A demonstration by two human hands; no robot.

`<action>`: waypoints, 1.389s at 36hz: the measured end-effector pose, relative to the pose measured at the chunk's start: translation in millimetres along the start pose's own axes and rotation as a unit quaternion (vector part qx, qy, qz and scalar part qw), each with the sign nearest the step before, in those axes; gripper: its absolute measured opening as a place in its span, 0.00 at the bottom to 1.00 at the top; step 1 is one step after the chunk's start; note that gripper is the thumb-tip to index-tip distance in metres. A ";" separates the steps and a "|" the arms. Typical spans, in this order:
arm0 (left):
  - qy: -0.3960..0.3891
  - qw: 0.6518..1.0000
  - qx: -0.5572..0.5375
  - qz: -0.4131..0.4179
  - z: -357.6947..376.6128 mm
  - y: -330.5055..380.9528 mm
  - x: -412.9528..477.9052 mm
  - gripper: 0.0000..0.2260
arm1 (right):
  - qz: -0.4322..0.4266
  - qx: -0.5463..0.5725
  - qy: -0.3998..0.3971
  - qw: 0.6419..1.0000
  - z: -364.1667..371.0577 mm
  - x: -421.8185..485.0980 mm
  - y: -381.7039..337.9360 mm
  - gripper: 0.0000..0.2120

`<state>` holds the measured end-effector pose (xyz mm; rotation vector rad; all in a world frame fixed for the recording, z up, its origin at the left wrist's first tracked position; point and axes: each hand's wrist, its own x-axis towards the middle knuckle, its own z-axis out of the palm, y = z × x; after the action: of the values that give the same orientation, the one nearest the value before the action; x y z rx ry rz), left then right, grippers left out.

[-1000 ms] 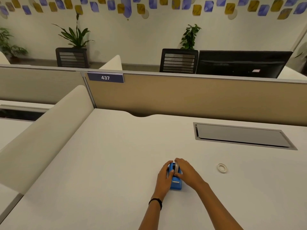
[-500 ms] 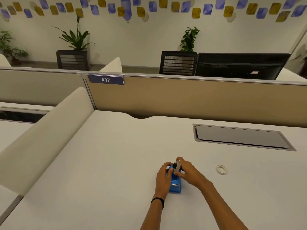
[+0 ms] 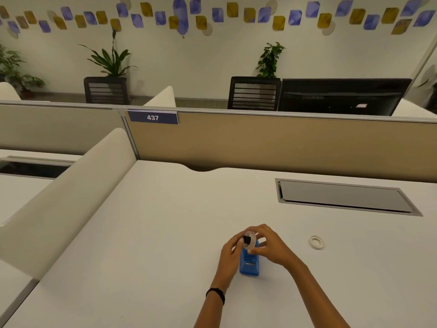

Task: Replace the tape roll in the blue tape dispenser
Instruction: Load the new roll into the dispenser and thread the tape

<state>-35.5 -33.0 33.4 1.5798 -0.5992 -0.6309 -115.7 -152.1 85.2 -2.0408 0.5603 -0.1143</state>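
The blue tape dispenser stands on the white desk, near its front middle. My left hand grips its left side. Just above the dispenser's far end, my right hand pinches a clear tape roll that carries a black hub in its centre. The roll is tilted and appears raised out of the dispenser's cradle. A second, white tape roll lies flat on the desk to the right, apart from both hands.
A grey cable hatch is set into the desk at the back right. A tan partition with a "437" label closes the far edge. A white side divider runs along the left.
The right hand has lifted the clear roll with its black hub up out of the dispenser. The left hand still holds the dispenser in place. The white roll has not moved.
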 end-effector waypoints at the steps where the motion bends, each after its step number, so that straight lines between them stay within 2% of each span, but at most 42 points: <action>1: -0.001 1.000 -0.003 0.004 -1.4 2.8 -0.4 0.11 | 0.002 0.006 -0.004 1.000 -1.1 -0.5 -2.1 0.20; 13: 0.010 1.000 -0.019 0.001 -8.0 8.5 -2.4 0.09 | 0.049 0.040 0.002 0.998 -7.4 -5.8 -8.0 0.18; 23: 0.005 1.000 -0.013 -0.010 -6.3 3.8 -0.4 0.07 | 0.065 0.060 0.064 0.994 -3.6 -2.9 2.3 0.16; 30: 0.058 0.998 -0.009 0.007 6.8 -2.7 -2.6 0.09 | 0.052 0.027 0.090 0.994 2.4 1.9 6.1 0.12; 36: 0.106 0.994 0.001 0.018 18.5 -5.7 -6.3 0.09 | 0.038 -0.021 0.069 0.997 0.8 7.4 8.2 0.16; 45: 0.075 0.995 0.010 0.062 12.0 -8.2 -9.9 0.09 | 0.033 -0.045 0.059 0.997 -4.6 17.4 12.9 0.15; 50: 0.074 0.995 0.018 0.062 8.5 -9.5 -11.4 0.05 | 0.028 -0.047 0.049 0.997 -2.5 19.3 16.0 0.17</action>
<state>-49.4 -30.2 23.8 1.5945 -0.5953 -0.4070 -104.8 -169.1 70.3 -2.1173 0.6966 -0.1581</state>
